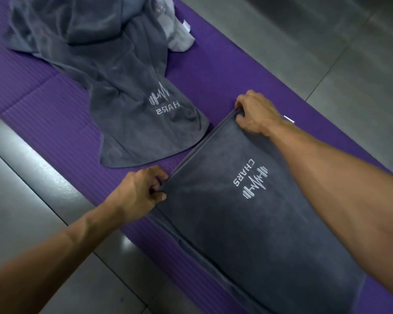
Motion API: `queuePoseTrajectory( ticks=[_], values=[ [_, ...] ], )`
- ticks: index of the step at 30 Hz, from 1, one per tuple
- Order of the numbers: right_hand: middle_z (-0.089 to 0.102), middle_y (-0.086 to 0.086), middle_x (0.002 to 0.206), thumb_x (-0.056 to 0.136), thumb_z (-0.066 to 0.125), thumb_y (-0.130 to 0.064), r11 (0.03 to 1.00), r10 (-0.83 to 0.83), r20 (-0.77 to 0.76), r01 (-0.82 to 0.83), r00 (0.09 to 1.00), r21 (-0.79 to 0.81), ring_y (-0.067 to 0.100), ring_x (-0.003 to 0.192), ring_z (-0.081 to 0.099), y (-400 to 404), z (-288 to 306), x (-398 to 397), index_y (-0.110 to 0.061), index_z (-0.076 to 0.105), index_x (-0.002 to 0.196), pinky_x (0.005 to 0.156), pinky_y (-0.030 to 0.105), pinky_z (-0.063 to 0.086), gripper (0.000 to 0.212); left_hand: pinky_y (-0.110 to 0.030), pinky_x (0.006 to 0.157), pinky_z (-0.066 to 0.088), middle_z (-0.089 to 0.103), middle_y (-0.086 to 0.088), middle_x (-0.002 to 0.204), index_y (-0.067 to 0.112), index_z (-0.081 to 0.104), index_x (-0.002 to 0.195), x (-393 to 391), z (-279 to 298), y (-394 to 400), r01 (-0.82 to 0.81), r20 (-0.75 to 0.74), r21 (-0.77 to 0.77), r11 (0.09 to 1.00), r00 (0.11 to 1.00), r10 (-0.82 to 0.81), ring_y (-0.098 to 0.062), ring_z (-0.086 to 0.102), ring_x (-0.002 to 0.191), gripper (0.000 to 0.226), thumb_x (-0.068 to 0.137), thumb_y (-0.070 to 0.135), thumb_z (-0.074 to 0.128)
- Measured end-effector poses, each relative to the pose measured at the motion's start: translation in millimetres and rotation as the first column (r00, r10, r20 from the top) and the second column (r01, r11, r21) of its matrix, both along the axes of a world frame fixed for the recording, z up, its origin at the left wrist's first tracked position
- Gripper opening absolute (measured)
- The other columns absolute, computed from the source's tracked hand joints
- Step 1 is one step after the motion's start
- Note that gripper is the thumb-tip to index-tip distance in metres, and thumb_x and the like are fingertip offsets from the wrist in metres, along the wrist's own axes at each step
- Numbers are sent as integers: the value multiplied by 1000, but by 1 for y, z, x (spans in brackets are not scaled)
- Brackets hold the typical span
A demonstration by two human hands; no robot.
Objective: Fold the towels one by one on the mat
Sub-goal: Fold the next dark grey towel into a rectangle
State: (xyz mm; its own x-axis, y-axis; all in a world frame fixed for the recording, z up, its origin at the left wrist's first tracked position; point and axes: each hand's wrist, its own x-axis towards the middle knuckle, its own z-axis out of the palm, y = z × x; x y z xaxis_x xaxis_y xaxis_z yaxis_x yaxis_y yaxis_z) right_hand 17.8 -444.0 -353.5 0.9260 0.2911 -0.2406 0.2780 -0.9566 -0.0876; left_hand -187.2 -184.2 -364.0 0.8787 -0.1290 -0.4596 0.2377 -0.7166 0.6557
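Two corners held | your left hand (143, 191) and right hand (254, 114) each pinch the flat grey towel (247, 223) on the mat (213, 71) | risk: uneven pull skews layers, or catches the crumpled towel (123, 87) just beside

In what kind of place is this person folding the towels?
Probably a gym or fitness room. A purple ribbed exercise mat lies on a grey tiled floor, and the grey towels carry a barbell-and-pulse logo. It could also be a home workout corner.
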Motion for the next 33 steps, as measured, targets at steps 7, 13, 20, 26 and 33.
queuePoseTrajectory(
  ticks=[7,13,20,26,33],
  values=[
    [21,12,159,93,52,-28,927,-187,75,151,979,342,26,147,20,-11,-16,-60,-9,30,149,119,40,20,62,-41,83,52,56,-7,120,15,53,126,3,4,-46,310,461,347,885,766,-449,-32,57,105,66,61,16,60],
    [4,-5,163,99,33,-53,998,-28,-29,29,999,56,17,150,-2,-42,-38,-94,-28,18,154,120,50,2,62,-53,117,9,25,-6,158,18,26,151,-26,-44,-75,442,304,512,736,708,-637,-29,13,148,77,90,64,33],
    [14,6,162,101,38,-43,917,-295,8,280,956,283,21,149,12,-48,-16,-99,-16,23,153,121,42,13,61,-60,115,14,36,-10,152,13,40,144,-27,-33,-89,382,354,481,789,739,-573,-32,22,145,76,81,55,43],
    [26,9,158,95,30,-43,923,-323,71,297,944,245,26,146,24,-83,-34,-257,-12,35,148,117,46,19,62,-58,116,15,38,-8,152,12,40,145,-65,-35,-162,550,416,445,706,572,-707,-29,25,144,70,88,53,41],
    [8,8,163,100,20,-47,755,-649,68,652,758,-68,27,150,5,-182,-38,-331,-18,18,154,119,54,9,62,-61,115,13,33,-12,154,7,36,146,-75,-37,-188,533,377,523,665,555,-742,-31,18,146,78,83,53,37]
  ],
)
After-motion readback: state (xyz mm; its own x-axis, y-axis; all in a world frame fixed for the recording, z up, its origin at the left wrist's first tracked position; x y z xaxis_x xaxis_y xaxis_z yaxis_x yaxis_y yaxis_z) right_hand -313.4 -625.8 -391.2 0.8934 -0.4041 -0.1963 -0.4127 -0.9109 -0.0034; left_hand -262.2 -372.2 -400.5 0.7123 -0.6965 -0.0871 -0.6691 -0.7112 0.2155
